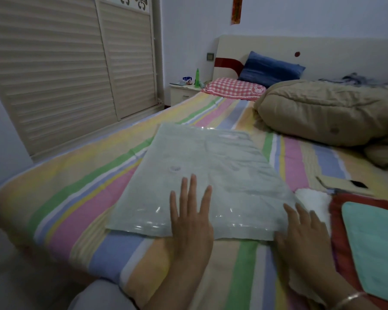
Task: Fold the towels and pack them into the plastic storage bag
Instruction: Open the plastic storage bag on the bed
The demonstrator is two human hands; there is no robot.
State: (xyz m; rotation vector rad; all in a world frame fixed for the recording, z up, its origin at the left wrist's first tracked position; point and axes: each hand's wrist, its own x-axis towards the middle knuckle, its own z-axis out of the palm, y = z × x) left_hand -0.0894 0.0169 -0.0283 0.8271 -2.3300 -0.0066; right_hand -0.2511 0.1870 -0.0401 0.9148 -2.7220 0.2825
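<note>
A clear plastic storage bag [211, 166] lies flat on the striped bed, with a pale green-grey towel showing through it. My left hand [190, 218] presses flat on the bag's near edge, fingers straight and spread. My right hand [305, 233] rests with straight fingers on the bag's near right corner. A white towel [314, 202] lies just right of that corner. A teal towel [374, 247] sits folded on top of a red towel [341, 231] at the right edge.
The striped bed sheet [87, 198] spreads all around. A bundled tan duvet [327, 113] fills the far right. A checked pillow [233, 88] and a blue pillow [269, 68] lie at the headboard. A dark phone [358, 184] rests on a beige card near the towels.
</note>
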